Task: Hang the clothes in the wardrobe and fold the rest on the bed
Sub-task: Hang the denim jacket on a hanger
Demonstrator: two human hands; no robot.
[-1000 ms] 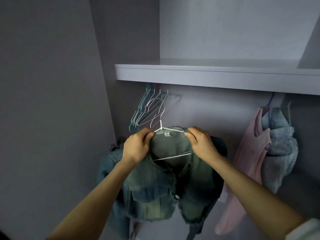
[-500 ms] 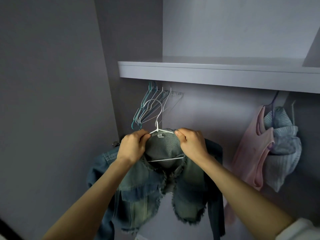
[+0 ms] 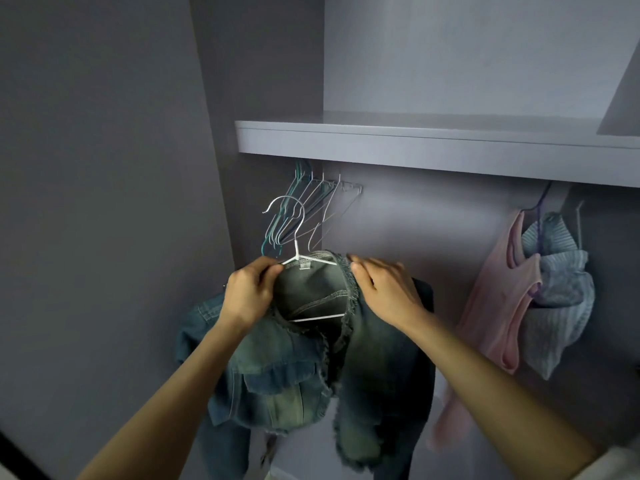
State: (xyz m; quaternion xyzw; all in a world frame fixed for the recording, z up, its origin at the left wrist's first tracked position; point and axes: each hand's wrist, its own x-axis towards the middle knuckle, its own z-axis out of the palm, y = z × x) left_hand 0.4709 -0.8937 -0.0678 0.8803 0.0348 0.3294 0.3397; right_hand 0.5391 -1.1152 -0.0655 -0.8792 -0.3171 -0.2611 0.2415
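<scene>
Below the pale grey wardrobe shelf (image 3: pixel 415 147), a faded blue-green denim jacket with frayed edges (image 3: pixel 311 362) sits on a thin white wire hanger (image 3: pixel 297 251), held up in front of the wardrobe's back wall. The left hand (image 3: pixel 247 296) pinches the jacket's left shoulder together with the hanger's arm, thumb and fingers closed on the cloth right by the hanger's neck. The right hand (image 3: pixel 384 289) lies over the jacket's right shoulder, beside the frayed collar, with its fingers spread and flat on the denim; whether it grips the cloth or only presses on it cannot be told. The hanger's hook rises between the two hands, free in the air and well below the shelf, hooked on nothing. Its lower bar shows across the open neck of the jacket. The jacket's sleeves and fronts hang down beneath both forearms.

Directly behind the hook, under the shelf's left end, a cluster of bare teal and white wire hangers (image 3: pixel 304 209) hangs close together; the hook overlaps them in the view. Under the shelf's right part, well apart from the jacket, a pale pink sleeveless top (image 3: pixel 491 306) hangs, with a light blue ribbed knit garment (image 3: pixel 557 296) touching it on its right side. A dark grey wardrobe side panel (image 3: pixel 104 202) stands left of the shelf.
</scene>
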